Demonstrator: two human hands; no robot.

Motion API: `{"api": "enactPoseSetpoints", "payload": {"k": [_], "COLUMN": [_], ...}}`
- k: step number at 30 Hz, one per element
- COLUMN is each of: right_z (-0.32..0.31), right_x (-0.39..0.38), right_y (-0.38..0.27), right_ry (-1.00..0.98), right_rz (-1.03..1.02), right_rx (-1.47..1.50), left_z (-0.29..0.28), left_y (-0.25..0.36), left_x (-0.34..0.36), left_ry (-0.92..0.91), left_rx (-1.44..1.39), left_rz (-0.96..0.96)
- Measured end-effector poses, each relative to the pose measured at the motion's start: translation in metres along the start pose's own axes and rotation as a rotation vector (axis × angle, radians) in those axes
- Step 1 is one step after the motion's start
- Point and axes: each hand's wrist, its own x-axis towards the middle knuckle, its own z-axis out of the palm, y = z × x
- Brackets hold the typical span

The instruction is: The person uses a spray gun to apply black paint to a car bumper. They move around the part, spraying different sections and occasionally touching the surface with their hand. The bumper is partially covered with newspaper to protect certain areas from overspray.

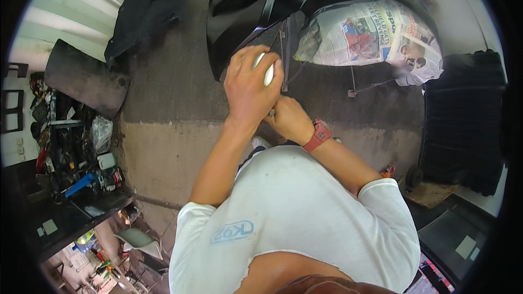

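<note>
In front of my chest, my left hand (248, 90) wraps its fingers over a white, rounded object (268, 76), which is mostly hidden by them. Just below it, my right hand (291, 120), with a red watch on the wrist, closes around a small grey part (272, 112), possibly a handle of the same object; I cannot tell. Beyond my hands is a glossy black curved panel (231, 19) propped on a metal stand (352, 92). Crumpled newspaper (338, 41) covers part of that panel on its right side.
Shelves of tools and parts (76, 141) line the left, beside a curved dark sheet (87, 73). A pale chair (136, 239) is behind at lower left. A black hanging cover (463, 130) and small wheel (414, 176) are at right. Dark fabric (141, 16) lies at upper left.
</note>
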Motion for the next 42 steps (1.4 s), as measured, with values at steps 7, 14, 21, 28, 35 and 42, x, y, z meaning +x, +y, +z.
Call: {"api": "enactPoseSetpoints", "payload": {"k": [7,14,21,28,35,42], "right_z": [-0.044,-0.057,-0.084,-0.102,-0.116,-0.122], "right_x": [0.006,0.013,0.007,0.008,0.019,0.047], "right_y": [0.028,0.051,0.071,0.091,0.1,0.087], "right_ry": [-0.005,0.07,-0.003,-0.083,0.01,-0.01], "right_rz": [0.064,0.08,0.104,-0.024,-0.197,-0.187], "right_rx": [0.003,-0.011,0.004,0.177,0.181,0.191], "left_z": [0.059,0.062,0.061,0.096,0.103,0.098], "left_y": [0.02,0.028,0.047,0.086,0.097,0.085], "left_x": [0.024,0.061,0.071,0.065,0.089,0.116], "left_ry": [0.05,-0.163,-0.326,-0.214,-0.229,-0.151], "left_rx": [0.052,-0.688,-0.646,0.088,0.121,0.178], "left_rz": [-0.005,-0.562,-0.421,0.01,0.12,0.12]}}
